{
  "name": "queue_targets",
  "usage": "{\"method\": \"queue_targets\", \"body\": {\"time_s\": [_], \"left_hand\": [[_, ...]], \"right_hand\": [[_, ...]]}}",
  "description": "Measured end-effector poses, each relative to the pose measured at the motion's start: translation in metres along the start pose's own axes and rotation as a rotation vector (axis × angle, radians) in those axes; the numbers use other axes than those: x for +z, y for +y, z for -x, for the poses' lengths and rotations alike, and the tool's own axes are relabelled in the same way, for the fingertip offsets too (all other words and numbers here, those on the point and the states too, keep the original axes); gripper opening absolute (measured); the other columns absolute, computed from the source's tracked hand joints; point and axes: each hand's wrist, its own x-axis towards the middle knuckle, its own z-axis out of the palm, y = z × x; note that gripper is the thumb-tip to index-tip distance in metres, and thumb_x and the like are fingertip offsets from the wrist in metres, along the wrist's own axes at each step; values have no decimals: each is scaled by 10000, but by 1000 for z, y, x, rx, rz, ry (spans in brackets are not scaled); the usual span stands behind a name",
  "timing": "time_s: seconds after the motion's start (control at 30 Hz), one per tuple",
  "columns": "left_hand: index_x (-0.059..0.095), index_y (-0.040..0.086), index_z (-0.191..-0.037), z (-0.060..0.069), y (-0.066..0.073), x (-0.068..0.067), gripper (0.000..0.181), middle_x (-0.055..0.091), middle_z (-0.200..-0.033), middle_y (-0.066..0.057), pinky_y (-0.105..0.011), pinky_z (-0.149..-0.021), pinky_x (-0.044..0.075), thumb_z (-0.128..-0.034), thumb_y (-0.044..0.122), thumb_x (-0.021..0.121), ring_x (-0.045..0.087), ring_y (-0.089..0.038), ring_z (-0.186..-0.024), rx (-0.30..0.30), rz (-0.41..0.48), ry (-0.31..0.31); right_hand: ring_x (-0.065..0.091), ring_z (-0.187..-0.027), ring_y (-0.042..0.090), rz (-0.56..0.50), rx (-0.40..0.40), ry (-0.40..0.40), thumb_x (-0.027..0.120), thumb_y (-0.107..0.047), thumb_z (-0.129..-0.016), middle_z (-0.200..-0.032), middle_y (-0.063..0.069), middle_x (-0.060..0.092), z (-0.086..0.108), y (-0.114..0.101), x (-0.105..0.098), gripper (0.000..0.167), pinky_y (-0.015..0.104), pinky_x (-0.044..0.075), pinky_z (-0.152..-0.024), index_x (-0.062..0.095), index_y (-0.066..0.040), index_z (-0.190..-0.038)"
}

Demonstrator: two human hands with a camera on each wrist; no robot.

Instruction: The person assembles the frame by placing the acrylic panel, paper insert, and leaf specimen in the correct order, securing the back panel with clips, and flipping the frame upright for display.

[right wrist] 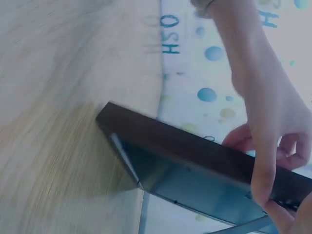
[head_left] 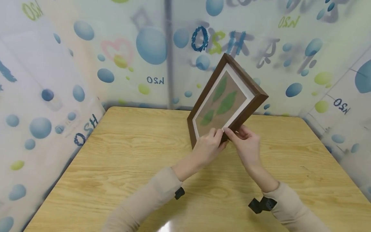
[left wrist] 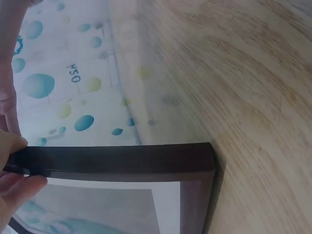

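Observation:
A brown picture frame [head_left: 245,76] with a white mat and several green leaves on a tan ground stands tilted in the head view. In the left wrist view, the dark frame [left wrist: 122,161] has a corner at the wooden tabletop. My left hand [head_left: 207,146] grips its near edge, fingers over the front. Close beside it, my right hand [head_left: 247,146] pinches the same edge, its thumb on the front side. The right wrist view shows the frame's recessed back [right wrist: 195,192] and the outer side of its border. Some fingertips are hidden behind the frame.
The wooden table [head_left: 130,154] extends around the frame. Behind it and on both sides hang pale curtains [head_left: 127,90] printed with blue and green dots and letters. Small black wrist cameras [head_left: 262,205] sit below the beige sleeves [head_left: 145,196].

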Motion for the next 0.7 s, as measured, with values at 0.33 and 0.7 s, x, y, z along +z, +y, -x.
{"method": "queue_targets", "body": {"time_s": [0.33, 0.7], "left_hand": [[592, 58, -940, 23, -33, -4, 300, 601, -872, -34, -199, -589, 507, -804, 306, 690, 599, -131, -734, -95, 218, -80], [550, 12, -1124, 33, -104, -26, 401, 541, -1126, -151, -375, -797, 521, -827, 250, 675, 548, -286, -1048, -305, 242, -99]], "right_hand": [[667, -663, 26, -18, 37, 77, 681, -22, -789, -695, -110, 695, -14, -1, -10, 209, 188, 552, -586, 621, 86, -957], [656, -628, 6, -88, 21, -97, 629, 53, -802, -702, -125, 700, -36, -2, -42, 243, 178, 540, -530, 676, -185, -803]]}}
